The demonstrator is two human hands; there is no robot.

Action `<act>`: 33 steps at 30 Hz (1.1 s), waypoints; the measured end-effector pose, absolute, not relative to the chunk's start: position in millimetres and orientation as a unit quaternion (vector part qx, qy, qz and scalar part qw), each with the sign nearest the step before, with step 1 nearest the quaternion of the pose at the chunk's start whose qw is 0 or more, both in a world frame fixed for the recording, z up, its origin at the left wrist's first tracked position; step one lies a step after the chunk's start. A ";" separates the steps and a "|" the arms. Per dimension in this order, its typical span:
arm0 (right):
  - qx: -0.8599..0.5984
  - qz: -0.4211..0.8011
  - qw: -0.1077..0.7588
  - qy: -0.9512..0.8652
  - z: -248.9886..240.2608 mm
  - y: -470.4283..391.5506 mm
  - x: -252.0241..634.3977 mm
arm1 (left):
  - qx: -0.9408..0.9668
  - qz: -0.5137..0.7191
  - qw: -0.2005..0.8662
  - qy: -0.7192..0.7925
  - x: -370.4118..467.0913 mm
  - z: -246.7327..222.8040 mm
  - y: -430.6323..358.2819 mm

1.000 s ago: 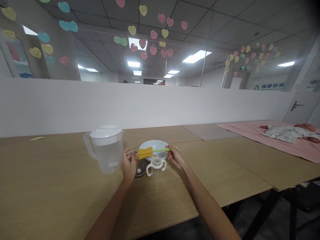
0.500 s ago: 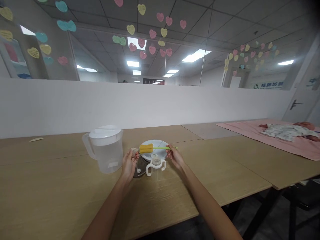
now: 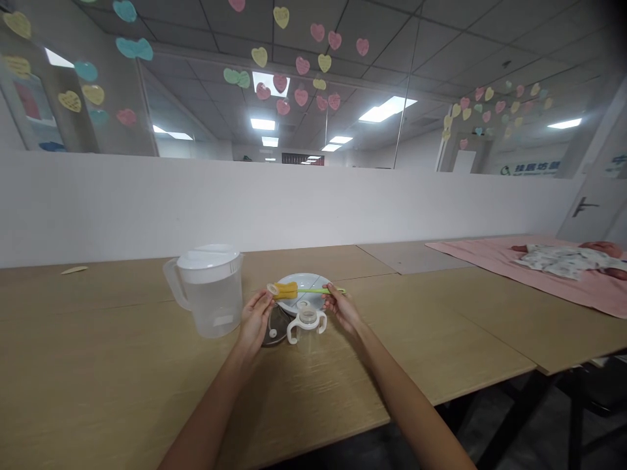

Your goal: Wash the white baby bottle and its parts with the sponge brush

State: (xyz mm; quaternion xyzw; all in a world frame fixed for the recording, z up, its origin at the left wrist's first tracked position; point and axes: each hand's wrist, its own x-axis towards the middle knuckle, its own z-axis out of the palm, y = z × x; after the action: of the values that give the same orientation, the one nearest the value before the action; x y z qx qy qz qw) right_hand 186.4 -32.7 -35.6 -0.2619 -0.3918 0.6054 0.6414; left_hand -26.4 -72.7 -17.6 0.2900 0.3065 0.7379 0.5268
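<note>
- Brush point(image 3: 287, 290) is up over the far side of the plate point(image 3: 304, 277), lying roughly sideways, yellow sponge end to the left.
- Right hand point(image 3: 341, 310) has its fingers closed on the green handle point(image 3: 318, 291), near the right end.
- Left hand point(image 3: 255, 318) is pinching a little clear cup point(image 3: 273, 289) right by the sponge tip. Can't tell if sponge is inside it or just against it.
- Near side: two-handled bottle point(image 3: 307, 321), open top. Jug point(image 3: 215, 300) sits left.
- My guess: brush is light, squishy head, stiffish handle, so hold the handle. Cup's probably light and slippery when wet; pinch its rim gently.
</note>
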 end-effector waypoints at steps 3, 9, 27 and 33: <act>-0.262 0.607 0.638 -0.396 -34.6 -33.9 185.6 | 0.303 0.728 0.522 0.325 -25.7 -18.1 -72.9; -0.269 0.606 0.631 -0.404 -34.6 -35.4 184.8 | 0.324 0.749 0.458 0.353 -26.2 -20.6 -73.8; -0.262 0.543 0.685 -0.410 -27.6 -37.9 187.4 | 0.550 0.686 0.134 0.458 -34.8 -30.8 -75.3; -0.240 0.513 0.730 -0.383 -23.1 -39.0 193.1 | 0.569 0.678 0.112 0.452 -31.2 -28.2 -79.4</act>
State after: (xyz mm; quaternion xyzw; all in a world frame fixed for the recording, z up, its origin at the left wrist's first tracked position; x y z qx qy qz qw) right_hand 193.1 -39.0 -23.1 -0.2397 -0.3826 0.5129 0.7301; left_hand -31.2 -79.4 -28.2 0.5688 0.4519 0.6780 0.1120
